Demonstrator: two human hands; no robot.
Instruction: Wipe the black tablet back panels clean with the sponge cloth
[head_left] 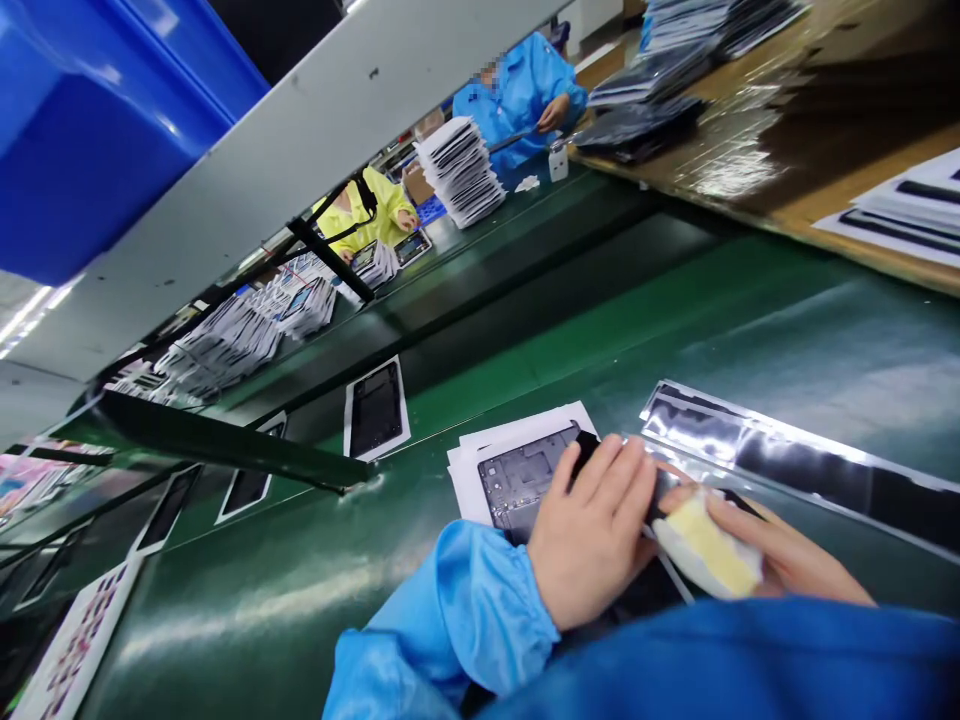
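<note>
Head view: left hand [592, 530], fingers flat and together, pressed on a dark rectangular panel [525, 478] lying on white paper sheets [480, 460] on the glossy green desk [300, 580]. Right hand [780, 550] pinched a soft yellow-and-white pad [709, 550] beside the panel. Silvery film strips [787, 450] lay near.

The left hand [592, 535] is covering the lower part of the dark panel [525, 475], and the paper [480, 460] beneath is showing only at its edges. The right hand [780, 550] is hiding most of its grip on the pad [709, 545]. The blue bin [82, 120] is running off the top-left edge. The far stacks [225, 345] are blurring beyond reading.
</note>
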